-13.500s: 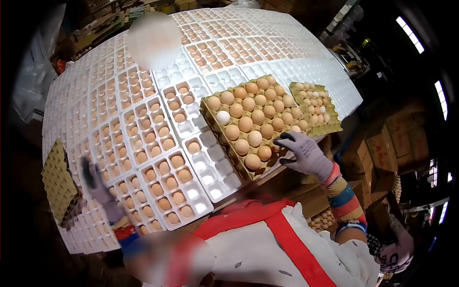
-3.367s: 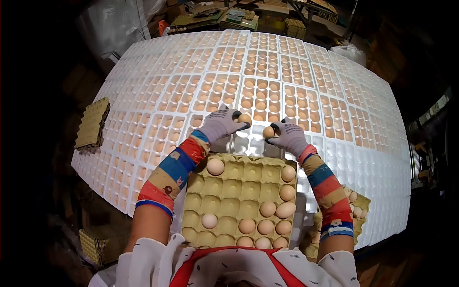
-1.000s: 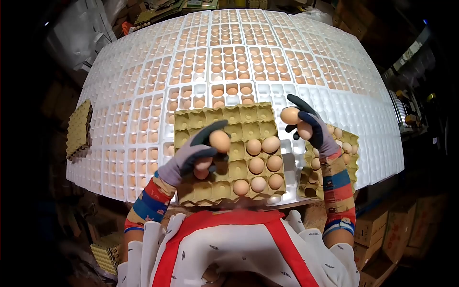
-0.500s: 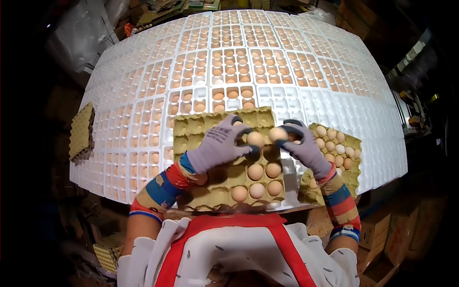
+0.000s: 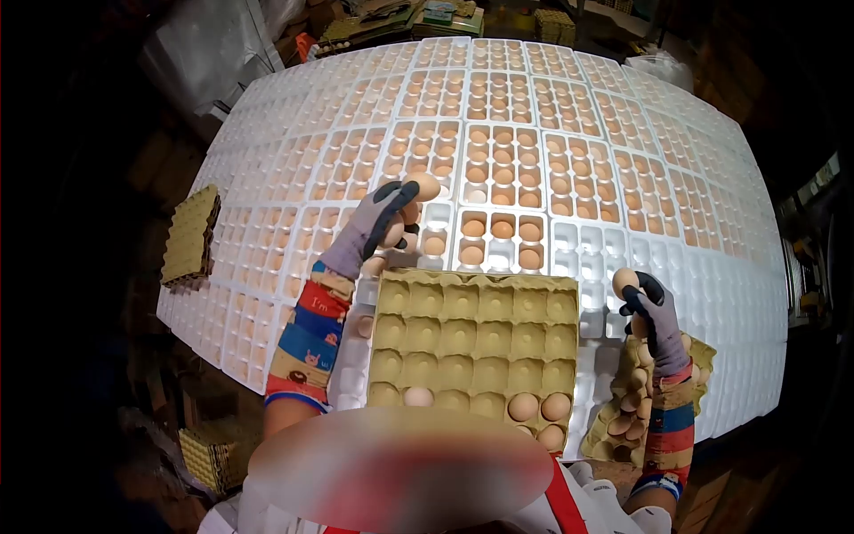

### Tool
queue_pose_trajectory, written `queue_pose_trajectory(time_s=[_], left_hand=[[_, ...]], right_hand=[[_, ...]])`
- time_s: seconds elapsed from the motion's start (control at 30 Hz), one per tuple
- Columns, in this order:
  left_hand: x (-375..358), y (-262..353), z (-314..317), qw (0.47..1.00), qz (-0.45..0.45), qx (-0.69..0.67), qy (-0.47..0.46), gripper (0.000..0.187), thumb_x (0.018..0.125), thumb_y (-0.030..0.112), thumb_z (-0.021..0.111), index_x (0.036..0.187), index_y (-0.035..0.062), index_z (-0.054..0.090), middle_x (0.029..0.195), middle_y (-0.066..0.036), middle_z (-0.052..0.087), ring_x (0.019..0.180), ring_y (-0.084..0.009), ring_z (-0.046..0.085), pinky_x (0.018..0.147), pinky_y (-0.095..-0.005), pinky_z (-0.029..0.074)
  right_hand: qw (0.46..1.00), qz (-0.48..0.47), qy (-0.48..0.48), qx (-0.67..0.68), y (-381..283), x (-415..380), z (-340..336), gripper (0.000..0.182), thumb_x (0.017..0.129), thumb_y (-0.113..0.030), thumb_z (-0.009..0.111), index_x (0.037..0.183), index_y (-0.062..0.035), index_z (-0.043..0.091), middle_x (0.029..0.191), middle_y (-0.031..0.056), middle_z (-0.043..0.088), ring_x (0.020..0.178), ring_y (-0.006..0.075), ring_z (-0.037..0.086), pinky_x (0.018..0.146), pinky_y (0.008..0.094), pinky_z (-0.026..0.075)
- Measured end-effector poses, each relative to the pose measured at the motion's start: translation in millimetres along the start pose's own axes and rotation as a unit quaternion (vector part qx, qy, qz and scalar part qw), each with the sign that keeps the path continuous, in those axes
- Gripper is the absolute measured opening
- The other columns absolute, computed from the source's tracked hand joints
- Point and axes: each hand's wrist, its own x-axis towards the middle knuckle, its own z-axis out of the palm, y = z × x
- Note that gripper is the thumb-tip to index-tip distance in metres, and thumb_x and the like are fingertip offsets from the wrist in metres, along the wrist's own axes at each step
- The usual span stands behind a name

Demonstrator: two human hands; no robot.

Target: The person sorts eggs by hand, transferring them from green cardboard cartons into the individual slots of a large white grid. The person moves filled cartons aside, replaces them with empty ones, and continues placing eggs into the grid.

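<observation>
My left hand (image 5: 381,224), in a grey glove, is raised over the white plastic egg trays (image 5: 525,151) and holds brown eggs (image 5: 420,189), one at the fingertips and others in the palm. My right hand (image 5: 654,313), gloved the same, holds a brown egg (image 5: 625,281) up at the right, above a second cardboard tray (image 5: 614,427) of eggs. In front of me lies a yellow cardboard egg tray (image 5: 471,334), mostly empty, with several eggs (image 5: 538,408) left along its near edge.
White trays cover the whole table, most cells filled with brown eggs; the tray (image 5: 587,258) right of my left hand has empty cells. A stack of empty cardboard trays (image 5: 189,238) rests at the table's left edge, another (image 5: 212,454) lower left. Boxes and clutter lie beyond.
Both hands lifted eggs out of the cardboard tray. The left hand moved up and left over the white trays; the right hand swung out to the right. Fewer eggs remain in the cardboard tray.
</observation>
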Motion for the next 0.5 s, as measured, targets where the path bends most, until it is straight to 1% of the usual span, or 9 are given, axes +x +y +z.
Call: queue_pose_trajectory(time_s=[0.07, 0.1, 0.13, 0.2, 0.27, 0.33, 0.4, 0.43, 0.5], left_hand=[[20, 2, 7, 0.97, 0.011, 0.238, 0.043, 0.053, 0.089, 0.05, 0.06, 0.116, 0.0049, 0.062, 0.11, -0.014, 0.063, 0.084, -0.0257, 0.066, 0.073, -0.0367, 0.054], [33, -11, 12, 0.892, 0.057, 0.438, 0.102, 0.055, 0.083, 0.051, 0.066, 0.118, 0.009, 0.061, 0.111, -0.016, 0.063, 0.095, -0.028, 0.064, 0.081, -0.0403, 0.052], [40, -9, 24, 0.855, 0.029, 0.505, 0.116, 0.055, 0.078, 0.05, 0.069, 0.118, 0.0126, 0.062, 0.114, -0.017, 0.06, 0.102, -0.0328, 0.061, 0.088, -0.0434, 0.05], [52, -15, 35, 0.792, 0.01, 0.607, 0.066, 0.052, 0.077, 0.047, 0.069, 0.116, 0.0138, 0.061, 0.117, -0.017, 0.056, 0.101, -0.0352, 0.061, 0.087, -0.0447, 0.05], [62, -9, 44, 0.763, -0.057, 0.644, -0.009, 0.049, 0.082, 0.042, 0.064, 0.119, 0.0115, 0.058, 0.119, -0.018, 0.055, 0.105, -0.035, 0.061, 0.087, -0.0463, 0.051], [60, -6, 57, 0.797, -0.015, 0.604, -0.002, 0.047, 0.083, 0.039, 0.063, 0.122, 0.0134, 0.057, 0.119, -0.016, 0.056, 0.106, -0.0343, 0.06, 0.089, -0.0448, 0.05], [56, 0, 76, 0.83, 0.096, 0.542, -0.085, 0.051, 0.08, 0.035, 0.068, 0.126, 0.0172, 0.056, 0.113, -0.013, 0.057, 0.101, -0.0323, 0.061, 0.089, -0.042, 0.05], [56, -4, 88, 0.822, 0.168, 0.53, -0.122, 0.051, 0.081, 0.032, 0.067, 0.128, 0.018, 0.055, 0.11, -0.012, 0.058, 0.102, -0.0302, 0.06, 0.09, -0.0402, 0.049], [60, -2, 114, 0.778, 0.159, 0.571, -0.209, 0.053, 0.082, 0.035, 0.067, 0.13, 0.016, 0.053, 0.113, -0.01, 0.056, 0.104, -0.029, 0.06, 0.089, -0.0394, 0.05]], right_hand=[[0.99, -0.136, 0.022, -0.038, 15, 24, 10, 0.042, 0.077, -0.017, 0.075, 0.113, 0.0016, 0.061, 0.104, 0.0087, 0.06, 0.083, 0.0162, 0.062, 0.067, 0.0274, 0.054], [0.966, -0.163, 0.044, -0.199, 17, 31, 9, 0.042, 0.073, -0.017, 0.078, 0.109, -0.0006, 0.063, 0.11, 0.0087, 0.057, 0.09, 0.0195, 0.062, 0.078, 0.0305, 0.054], [0.915, -0.192, 0.072, -0.347, 12, 36, 16, 0.045, 0.069, -0.023, 0.081, 0.106, -0.0045, 0.065, 0.112, 0.0108, 0.055, 0.094, 0.0234, 0.063, 0.079, 0.0338, 0.053], [0.884, -0.174, 0.075, -0.428, 4, 43, 29, 0.049, 0.064, -0.031, 0.083, 0.106, -0.0109, 0.065, 0.114, 0.0137, 0.055, 0.097, 0.0285, 0.062, 0.08, 0.0374, 0.053], [0.841, -0.187, 0.067, -0.504, 7, 56, 37, 0.051, 0.063, -0.038, 0.082, 0.105, -0.015, 0.065, 0.115, 0.0136, 0.055, 0.098, 0.0318, 0.063, 0.08, 0.0394, 0.053], [0.798, -0.182, 0.048, -0.572, 7, 69, 46, 0.052, 0.063, -0.04, 0.081, 0.107, -0.0195, 0.063, 0.122, 0.0135, 0.051, 0.103, 0.0314, 0.061, 0.082, 0.0418, 0.053], [0.767, -0.125, 0.028, -0.628, 1, 80, 59, 0.049, 0.065, -0.039, 0.081, 0.106, -0.0199, 0.062, 0.127, 0.0128, 0.048, 0.106, 0.0311, 0.059, 0.082, 0.0428, 0.053], [0.761, -0.094, 0.024, -0.641, -2, 87, 67, 0.046, 0.067, -0.037, 0.081, 0.104, -0.0189, 0.061, 0.128, 0.012, 0.046, 0.106, 0.0316, 0.058, 0.081, 0.0436, 0.053], [0.736, -0.115, 0.04, -0.666, 5, 101, 81, 0.038, 0.07, -0.031, 0.078, 0.102, -0.0178, 0.063, 0.121, 0.0121, 0.047, 0.103, 0.0313, 0.058, 0.08, 0.0427, 0.053]])
